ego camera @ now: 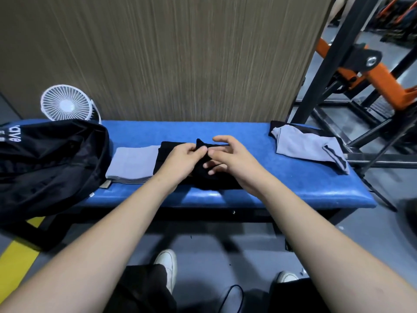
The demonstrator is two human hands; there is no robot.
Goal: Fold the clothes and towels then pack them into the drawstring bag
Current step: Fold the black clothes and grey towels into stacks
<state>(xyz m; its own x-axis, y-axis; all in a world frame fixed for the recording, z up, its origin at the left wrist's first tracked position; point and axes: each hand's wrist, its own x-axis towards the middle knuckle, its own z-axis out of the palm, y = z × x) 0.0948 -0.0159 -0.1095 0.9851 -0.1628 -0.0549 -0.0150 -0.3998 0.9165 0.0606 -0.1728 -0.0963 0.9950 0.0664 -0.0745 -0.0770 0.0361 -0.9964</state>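
A black garment (171,150) lies folded at the middle of the blue bench (248,177). My left hand (182,159) pinches a raised fold of its cloth between thumb and fingers. My right hand (232,159) touches the same fold from the right, fingers partly spread on the fabric. A folded grey towel (133,163) lies just left of the black garment. A grey garment with dark trim (309,147) lies loosely spread at the bench's right end. The black drawstring bag (49,163) with white lettering slumps on the bench's left end.
A small white fan (67,106) stands behind the bag against a wood-grain panel (180,53). A black and orange metal frame (361,75) rises right of the bench. My shoes and dark trousers show below, on a grey floor with a yellow stripe (15,254).
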